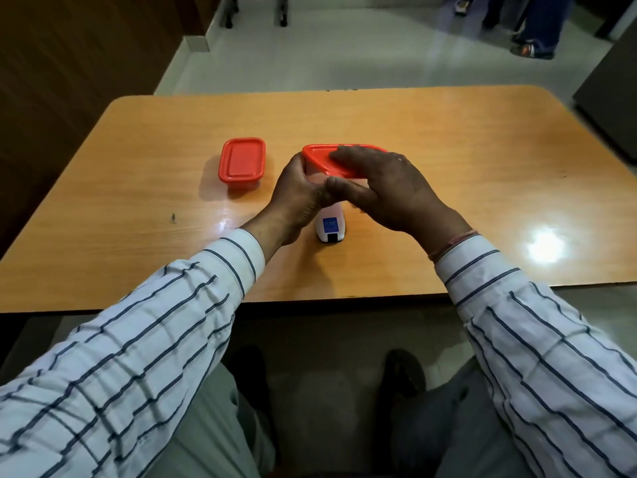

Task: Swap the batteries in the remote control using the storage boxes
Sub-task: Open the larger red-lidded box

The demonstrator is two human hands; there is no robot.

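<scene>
Two small storage boxes with red lids are on the wooden table (448, 167). The left box (242, 163) stands alone with its lid on. My left hand (299, 198) grips the left side of the right box (324, 162), which is tilted. My right hand (389, 191) lies over that box's red lid, fingers on top and thumb under the near edge. A white remote control (330, 228) with a blue label lies on the table just below my hands, its far end hidden by them. No batteries are visible.
The table's near edge (344, 298) runs above my knees. People's legs and shoes (531, 46) stand on the pale floor beyond the far right corner. Chair legs (255, 15) are at the back.
</scene>
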